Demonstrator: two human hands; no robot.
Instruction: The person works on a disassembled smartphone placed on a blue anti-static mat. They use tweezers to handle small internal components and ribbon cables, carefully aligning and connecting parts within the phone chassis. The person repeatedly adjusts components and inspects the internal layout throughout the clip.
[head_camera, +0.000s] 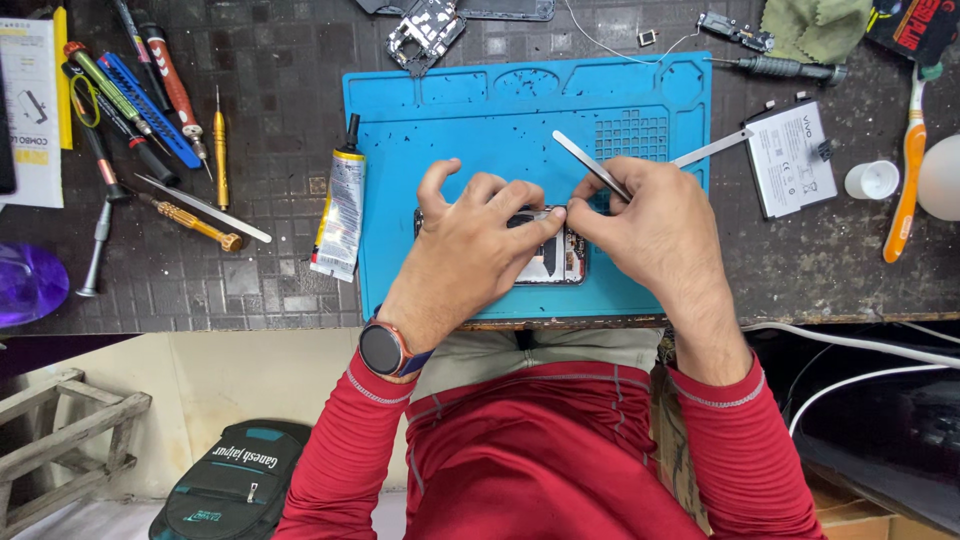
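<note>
An opened phone (555, 255) is seen lying flat on the near half of a blue work mat (480, 120), close to the tabletop's (270, 90) front edge. It is covered for the most part by the left hand (470, 255), which is pressed on it from above with the fingers spread; only its right end, with dark inner parts, is left showing. The left grip is closed thumb to forefinger at the phone's upper edge, but whether anything is pinched there cannot be told. The right hand (650, 225) is set just beside it, fingertips meeting those of the left over the same edge. A pair of metal tweezers (590, 165) is clamped in the right grip, its tips hidden behind the fingers, its rear end slanting up and away. What the tweezers touch cannot be made out.

Left of the mat a glue tube (340, 205) is laid, and beyond it a row of screwdrivers (150, 90). To the right a flat battery (790, 160) and an orange toothbrush (910, 170) are seen. At the far edge a bare phone frame (425, 30) is cut off by the picture's top.
</note>
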